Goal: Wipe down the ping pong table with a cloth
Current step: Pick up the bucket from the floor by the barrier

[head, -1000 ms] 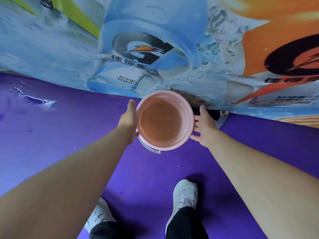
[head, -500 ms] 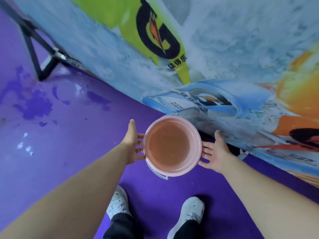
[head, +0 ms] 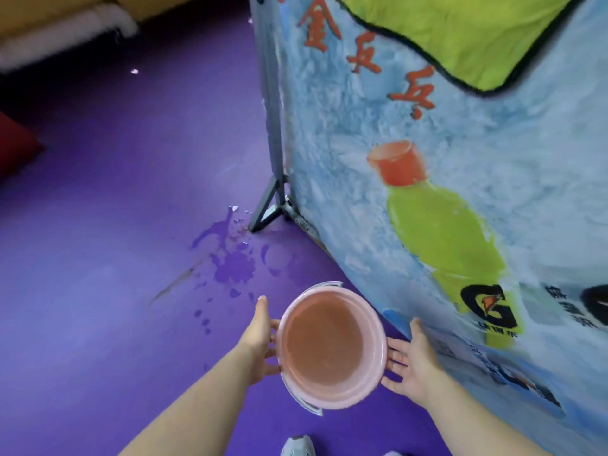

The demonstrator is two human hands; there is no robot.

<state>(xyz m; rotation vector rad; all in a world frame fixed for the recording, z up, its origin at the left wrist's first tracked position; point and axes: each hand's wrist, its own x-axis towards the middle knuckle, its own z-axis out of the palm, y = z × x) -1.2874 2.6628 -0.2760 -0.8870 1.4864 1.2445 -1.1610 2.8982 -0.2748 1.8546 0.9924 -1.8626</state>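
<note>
Hands are carrying a pink basin (head: 375, 357) low in the view, above the purple floor (head: 115, 291). The left hand (head: 260, 343) is pressing the basin's left side with its thumb lying straight along the rim and its fingers reaching underneath. The right hand (head: 411, 360) is pressing the right side with its fingers spread and nearly straight. Neither hand is curling round the rim; the basin is sitting between the two palms, as it was half a second ago. Water (head: 324, 339) is filling most of the basin.

The view is now facing further left than before. The banner (head: 362, 225) is rising on the right, and its end post and foot (head: 268, 209), earlier far off at the upper left, are now standing near the middle. The wet patch (head: 235, 268) beside that foot is now lying just ahead of the basin. The printed bottle (head: 441, 232) is now showing on the banner. A green patch (head: 460, 34) with a dark edge is showing at the banner's top; cloth or print, I cannot tell. Both shoes were in full view before; now only the toe of one shoe (head: 297, 445) is showing at the bottom edge.
</note>
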